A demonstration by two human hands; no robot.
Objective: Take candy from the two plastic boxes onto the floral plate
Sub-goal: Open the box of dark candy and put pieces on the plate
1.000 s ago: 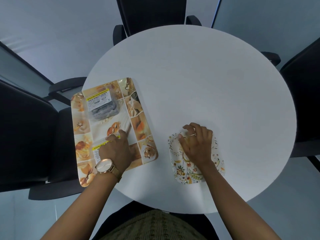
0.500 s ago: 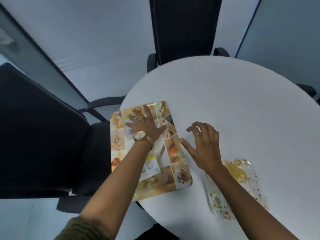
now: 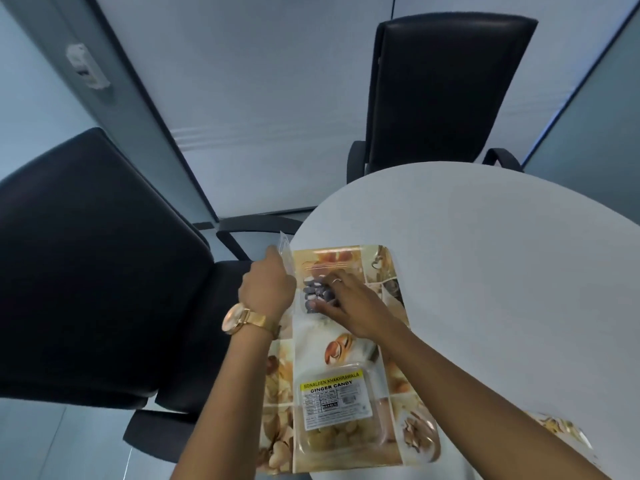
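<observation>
A printed tray (image 3: 388, 271) lies at the left edge of the round white table (image 3: 502, 271). On its far end stands an opened clear plastic box of dark candy (image 3: 313, 292). My left hand (image 3: 268, 285) holds its lid (image 3: 286, 251) up and open at the box's left side. My right hand (image 3: 349, 303) reaches into the box, fingers on the dark candies. Nearer to me on the tray lies a closed clear box labelled ginger candy (image 3: 341, 407), with pale candies inside. A corner of the floral plate (image 3: 561, 433) shows at the lower right, partly behind my right forearm.
Two black office chairs stand close by: one (image 3: 93, 271) left of the tray beyond the table edge, one (image 3: 446, 95) at the far side. The tray overhangs the table's left edge. Bare white tabletop stretches to the right.
The view swung left and closer to the tray. My left hand went from flat on the far box to holding its lid open. My right hand moved from the table into that box.
</observation>
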